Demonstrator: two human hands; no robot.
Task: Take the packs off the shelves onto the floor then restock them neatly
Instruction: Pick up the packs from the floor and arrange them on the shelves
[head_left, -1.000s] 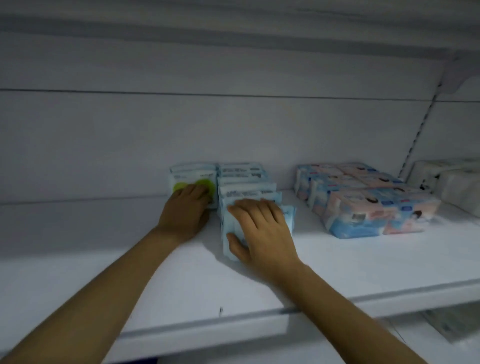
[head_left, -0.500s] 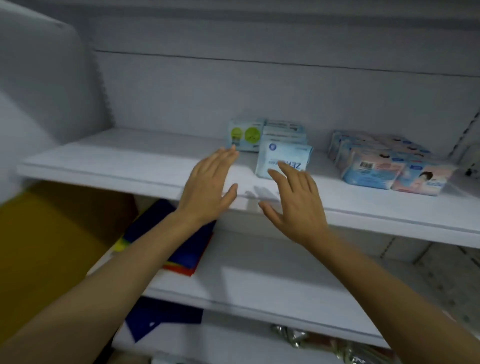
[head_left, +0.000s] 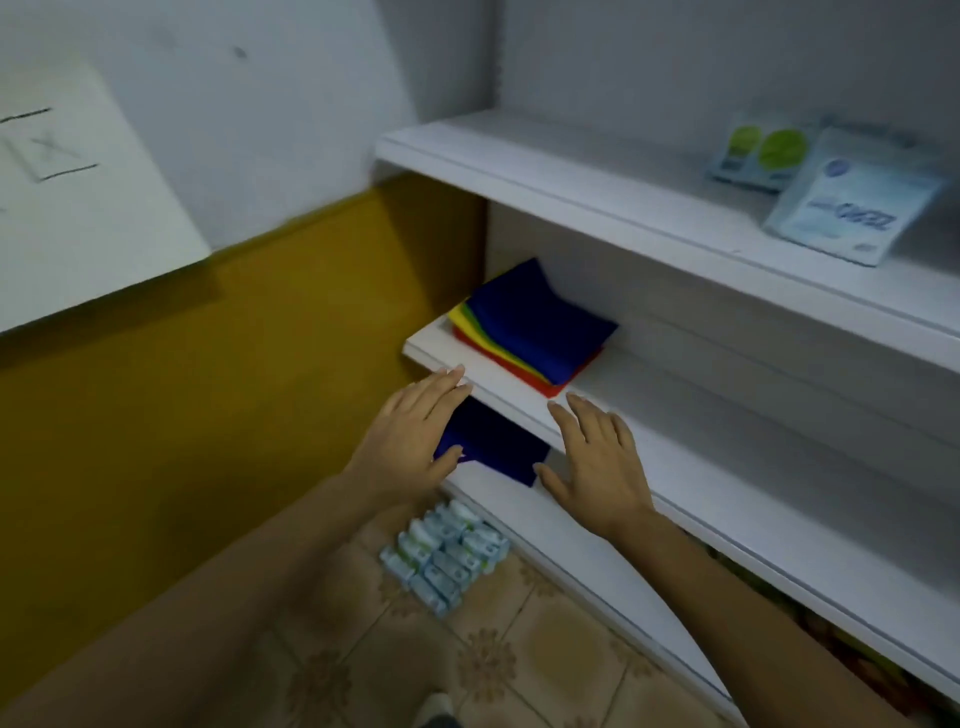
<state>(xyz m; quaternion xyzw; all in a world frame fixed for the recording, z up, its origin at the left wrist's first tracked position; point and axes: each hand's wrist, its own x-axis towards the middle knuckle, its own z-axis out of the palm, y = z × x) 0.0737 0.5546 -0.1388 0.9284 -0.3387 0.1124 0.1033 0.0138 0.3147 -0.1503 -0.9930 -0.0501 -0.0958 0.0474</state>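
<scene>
On the top shelf at the upper right stand light blue packs, with a pack bearing green circles behind them. Several more blue-and-white packs lie in tight rows on the tiled floor below my arms. My left hand and my right hand hover open and empty in front of the middle shelf's edge, fingers spread, well below and left of the shelved packs.
A stack of folded coloured cloths, dark blue on top, lies on the middle shelf. Another dark blue cloth sits on the shelf beneath, between my hands. A yellow-and-white wall bounds the left.
Both hands let go of the packs on the top shelf, pulled back and dropped to the middle shelf's level. My view swung left and down, bringing the floor packs into sight.
</scene>
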